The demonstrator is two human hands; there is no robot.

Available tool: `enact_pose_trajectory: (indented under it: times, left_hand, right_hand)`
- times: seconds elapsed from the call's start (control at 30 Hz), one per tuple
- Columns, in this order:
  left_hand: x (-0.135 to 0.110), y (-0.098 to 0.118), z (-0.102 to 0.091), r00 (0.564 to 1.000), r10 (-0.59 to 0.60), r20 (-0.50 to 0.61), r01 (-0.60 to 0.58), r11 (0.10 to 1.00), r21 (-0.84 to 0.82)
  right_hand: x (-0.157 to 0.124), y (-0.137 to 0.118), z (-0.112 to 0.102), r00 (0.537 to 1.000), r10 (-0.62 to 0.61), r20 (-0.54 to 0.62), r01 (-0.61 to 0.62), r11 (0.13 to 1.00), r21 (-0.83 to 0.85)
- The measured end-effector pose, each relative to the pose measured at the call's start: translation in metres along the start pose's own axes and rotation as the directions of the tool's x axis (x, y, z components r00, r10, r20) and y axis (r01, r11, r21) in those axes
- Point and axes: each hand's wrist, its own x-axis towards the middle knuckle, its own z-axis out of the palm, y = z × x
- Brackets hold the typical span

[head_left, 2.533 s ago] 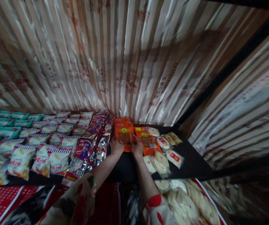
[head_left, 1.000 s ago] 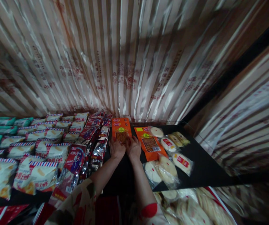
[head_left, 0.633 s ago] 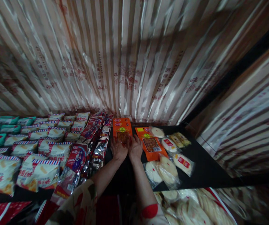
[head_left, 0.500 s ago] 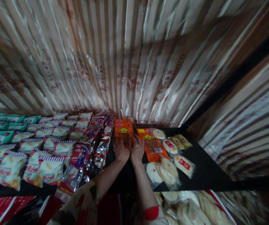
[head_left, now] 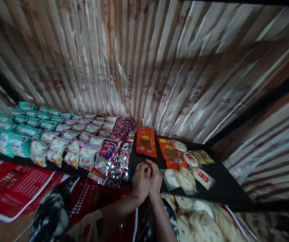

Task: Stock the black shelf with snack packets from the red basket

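My left hand (head_left: 140,181) and my right hand (head_left: 155,178) are held together above the front of the black shelf (head_left: 227,188). Their fingers curl inward against each other, and nothing shows in them. Just beyond lies an orange snack packet (head_left: 146,143) with a brown food picture, flat on the shelf and untouched. To its right rests a second orange packet (head_left: 172,156), tilted slightly. Close to my right hand are round white flatbread-like pieces in clear wrap (head_left: 186,179).
Silver-and-maroon packets (head_left: 109,151), white chip bags (head_left: 76,151) and green bags (head_left: 19,144) stand in rows at left. Wrapped white pieces (head_left: 203,176) and yellowish packs (head_left: 203,157) lie at right. More wrapped pieces (head_left: 199,222) fill a container below. A striped curtain (head_left: 144,67) hangs behind.
Both hands have drawn back from the first orange packet, which now lies fully uncovered. The camera view has shifted left, showing more green bags and the red printed bags below.
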Motion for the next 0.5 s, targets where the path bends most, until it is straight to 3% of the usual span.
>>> enact_pose_trajectory:
  times: [0.13, 0.2, 0.27, 0.33, 0.43, 0.5]
  left_hand:
    - [-0.046, -0.034, -0.027, 0.998, 0.013, 0.066, -0.014, 1.0, 0.012]
    - [-0.064, -0.054, -0.042, 0.995, -0.022, 0.092, 0.018, 0.999, 0.036]
    - [-0.078, -0.075, -0.057, 0.987, -0.095, 0.134, 0.085, 0.993, 0.076]
    - [-0.087, -0.097, -0.07, 0.959, -0.215, 0.186, 0.194, 0.973, 0.124]
    - [-0.093, -0.132, -0.087, 0.892, -0.383, 0.242, 0.352, 0.922, 0.161]
    - [-0.093, -0.153, -0.096, 0.865, -0.427, 0.264, 0.402, 0.904, 0.145]
  right_hand:
    - [-0.056, -0.017, -0.001, 0.996, -0.021, 0.086, 0.022, 1.0, -0.014]
    - [-0.08, -0.025, 0.003, 0.981, -0.006, 0.193, 0.018, 0.998, -0.06]
    - [-0.099, -0.032, 0.01, 0.933, 0.046, 0.356, 0.003, 0.99, -0.138]
    - [-0.112, -0.039, 0.019, 0.817, 0.119, 0.564, 0.018, 0.973, -0.231]
    - [-0.125, -0.043, 0.038, 0.51, 0.232, 0.828, 0.115, 0.936, -0.333]
    - [-0.131, -0.043, 0.053, 0.352, 0.267, 0.897, 0.177, 0.922, -0.343]
